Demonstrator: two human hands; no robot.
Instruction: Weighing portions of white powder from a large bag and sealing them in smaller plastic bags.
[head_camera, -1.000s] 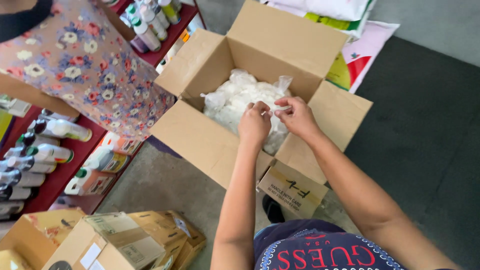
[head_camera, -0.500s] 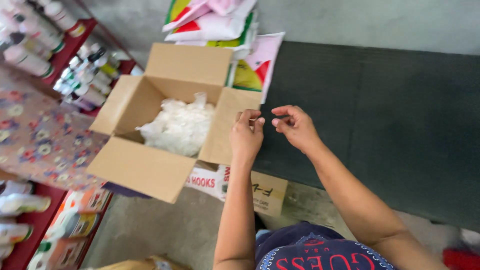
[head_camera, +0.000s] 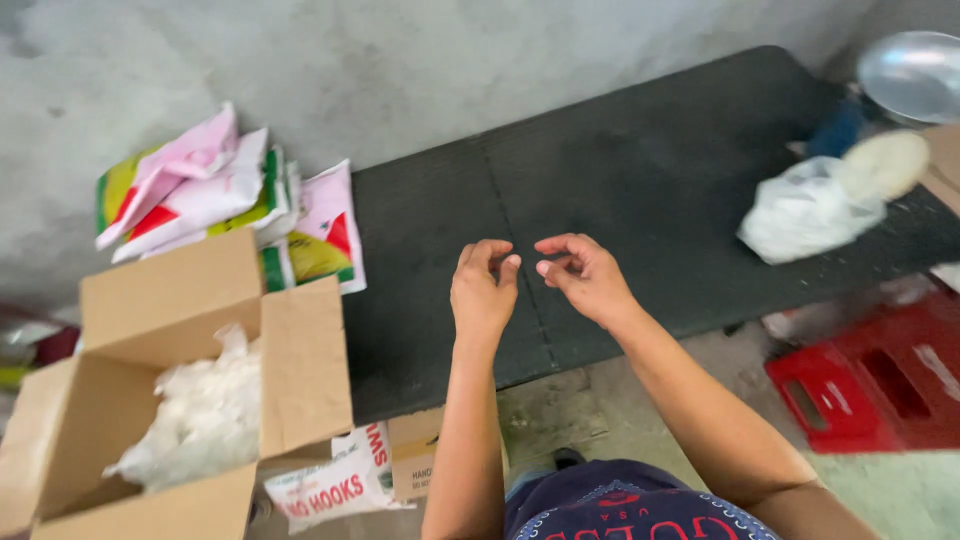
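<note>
Both hands (head_camera: 530, 280) moved from cardboard box (head_camera: 170, 300) over dark mat (head_camera: 640, 180).

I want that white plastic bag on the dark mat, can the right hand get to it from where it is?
Probably yes. The right hand hangs above the dark mat, and only bare mat lies between it and the white plastic bag further right. It looks empty, though it may pinch something tiny.

Dark tabletop, pale wall, bright sacks

Black tabletop (head_camera: 640, 190) at centre; brown cardboard box (head_camera: 170, 300) with white plastic (head_camera: 205, 415) lower left; pink, green, yellow, red sacks (head_camera: 215, 195) upper left; red crate (head_camera: 865, 385) lower right.
</note>
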